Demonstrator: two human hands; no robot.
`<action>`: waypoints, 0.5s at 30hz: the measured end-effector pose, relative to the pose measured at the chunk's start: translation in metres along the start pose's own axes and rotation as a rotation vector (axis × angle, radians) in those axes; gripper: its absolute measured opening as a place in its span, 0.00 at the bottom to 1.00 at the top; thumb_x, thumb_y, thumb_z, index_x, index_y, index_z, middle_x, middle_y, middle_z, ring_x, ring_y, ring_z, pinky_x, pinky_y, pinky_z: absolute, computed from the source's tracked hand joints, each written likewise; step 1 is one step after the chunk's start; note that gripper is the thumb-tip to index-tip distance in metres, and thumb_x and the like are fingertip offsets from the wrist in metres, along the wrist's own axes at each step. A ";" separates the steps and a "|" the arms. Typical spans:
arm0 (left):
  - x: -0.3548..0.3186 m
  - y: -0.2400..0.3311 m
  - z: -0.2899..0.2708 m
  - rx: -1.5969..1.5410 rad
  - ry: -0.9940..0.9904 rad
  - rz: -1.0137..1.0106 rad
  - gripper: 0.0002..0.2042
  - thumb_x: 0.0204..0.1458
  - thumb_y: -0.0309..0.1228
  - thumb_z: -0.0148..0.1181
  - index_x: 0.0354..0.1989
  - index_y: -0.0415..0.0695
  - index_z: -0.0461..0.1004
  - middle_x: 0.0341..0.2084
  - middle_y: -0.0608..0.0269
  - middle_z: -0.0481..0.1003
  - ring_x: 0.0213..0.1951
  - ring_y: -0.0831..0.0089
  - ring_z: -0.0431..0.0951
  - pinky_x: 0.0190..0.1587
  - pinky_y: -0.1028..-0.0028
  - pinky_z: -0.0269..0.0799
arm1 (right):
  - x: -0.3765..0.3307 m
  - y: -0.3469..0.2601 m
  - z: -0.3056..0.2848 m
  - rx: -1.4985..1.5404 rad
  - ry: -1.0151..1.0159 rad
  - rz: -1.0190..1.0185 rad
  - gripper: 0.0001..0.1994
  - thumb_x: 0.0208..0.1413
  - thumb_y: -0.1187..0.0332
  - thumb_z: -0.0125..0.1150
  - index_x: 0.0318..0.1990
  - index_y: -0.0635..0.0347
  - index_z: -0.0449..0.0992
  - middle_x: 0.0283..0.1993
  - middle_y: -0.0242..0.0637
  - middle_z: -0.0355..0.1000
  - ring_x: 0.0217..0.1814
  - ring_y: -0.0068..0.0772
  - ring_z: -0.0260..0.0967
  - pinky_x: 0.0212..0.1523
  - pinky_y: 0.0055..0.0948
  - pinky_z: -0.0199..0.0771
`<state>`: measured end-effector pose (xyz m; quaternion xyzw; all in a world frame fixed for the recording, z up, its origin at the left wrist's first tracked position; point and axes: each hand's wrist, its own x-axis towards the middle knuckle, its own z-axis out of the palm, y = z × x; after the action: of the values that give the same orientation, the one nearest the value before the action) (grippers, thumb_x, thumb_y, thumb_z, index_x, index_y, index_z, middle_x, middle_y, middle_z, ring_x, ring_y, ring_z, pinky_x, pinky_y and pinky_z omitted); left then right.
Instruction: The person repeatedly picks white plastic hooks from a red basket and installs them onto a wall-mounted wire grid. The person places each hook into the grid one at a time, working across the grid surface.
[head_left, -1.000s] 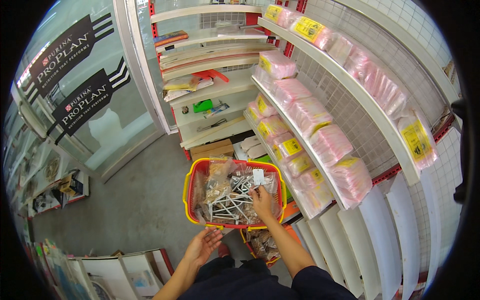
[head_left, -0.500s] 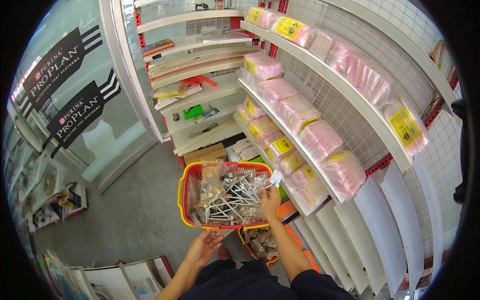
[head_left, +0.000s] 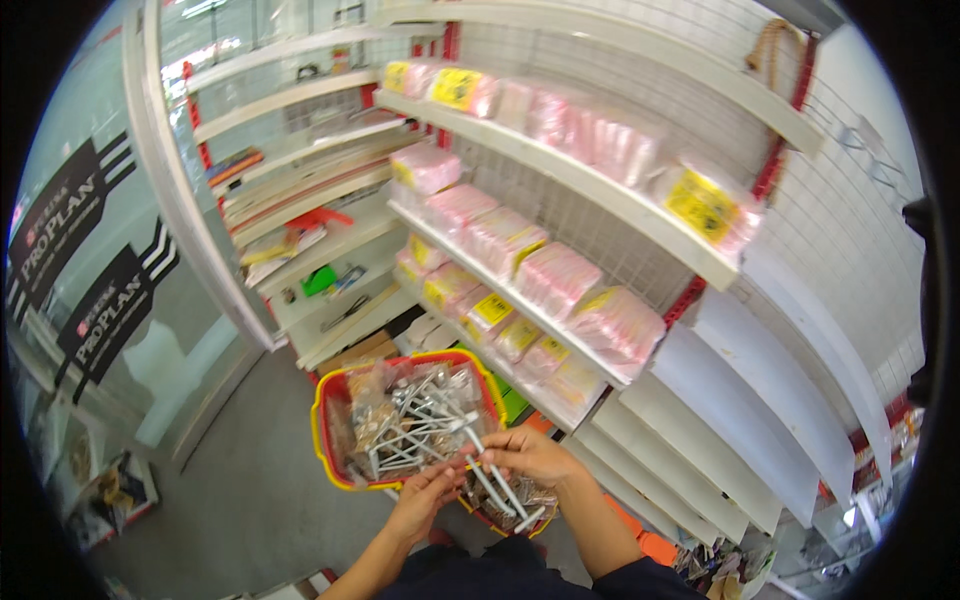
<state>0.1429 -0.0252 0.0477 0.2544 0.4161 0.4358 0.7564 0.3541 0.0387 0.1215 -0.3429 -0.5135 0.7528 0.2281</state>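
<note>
A wire display hook (head_left: 505, 496) with pale prongs slants over the near edge of the red and yellow basket (head_left: 318, 440). Its upper end carries a small white tag plate (head_left: 463, 421). My right hand (head_left: 530, 455) grips the hook partway along. From the left, my left hand (head_left: 425, 497) meets it with bent fingers, fingertips pressed at its side by the right fingers. More metal hooks (head_left: 410, 430) lie tangled in the basket, beside clear plastic bags of small brownish parts (head_left: 365, 405). Part of a second basket (head_left: 480, 515) with bagged items shows below my hands.
Shelves on the right hold pink-and-white plastic packs (head_left: 560, 275) with yellow labels. Loose white shelf panels (head_left: 690, 440) lean below them. A glass door (head_left: 190, 320) stands at left. A back shelf bears a green item (head_left: 319, 280) and red pieces (head_left: 320, 218).
My right hand has lifted a hook out of the basket and drawn it toward me. My left hand has come up to it. The whole view has shifted and tilted.
</note>
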 end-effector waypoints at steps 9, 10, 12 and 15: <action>-0.019 -0.022 0.110 0.166 -0.288 -0.029 0.08 0.61 0.30 0.54 0.40 0.38 0.74 0.33 0.57 0.80 0.31 0.75 0.80 0.35 0.76 0.78 | -0.120 0.007 0.007 -0.008 0.204 -0.178 0.19 0.61 0.61 0.59 0.55 0.62 0.74 0.28 0.20 0.71 0.24 0.08 0.59 0.24 0.12 0.59; -0.023 -0.027 0.121 0.185 -0.307 -0.036 0.08 0.60 0.31 0.54 0.40 0.38 0.75 0.34 0.56 0.80 0.31 0.75 0.80 0.34 0.76 0.78 | -0.139 0.009 0.006 -0.047 0.250 -0.177 0.17 0.61 0.60 0.58 0.53 0.61 0.75 0.28 0.21 0.71 0.25 0.09 0.60 0.25 0.12 0.62; -0.032 -0.040 0.149 0.218 -0.326 -0.032 0.08 0.59 0.30 0.55 0.37 0.37 0.75 0.31 0.57 0.80 0.28 0.75 0.80 0.31 0.77 0.78 | -0.179 0.012 0.003 -0.067 0.359 -0.191 0.16 0.62 0.60 0.57 0.52 0.59 0.76 0.27 0.21 0.71 0.25 0.09 0.61 0.27 0.12 0.64; -0.047 -0.058 0.195 0.213 -0.400 -0.091 0.08 0.59 0.30 0.55 0.36 0.37 0.76 0.29 0.58 0.79 0.27 0.75 0.79 0.32 0.76 0.79 | -0.242 0.018 0.007 -0.086 0.544 -0.242 0.16 0.64 0.62 0.53 0.54 0.59 0.74 0.29 0.22 0.71 0.28 0.10 0.63 0.30 0.14 0.66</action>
<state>0.3219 -0.0987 0.1259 0.3953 0.3124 0.2959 0.8115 0.5093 -0.1407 0.1744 -0.4775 -0.5020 0.5783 0.4307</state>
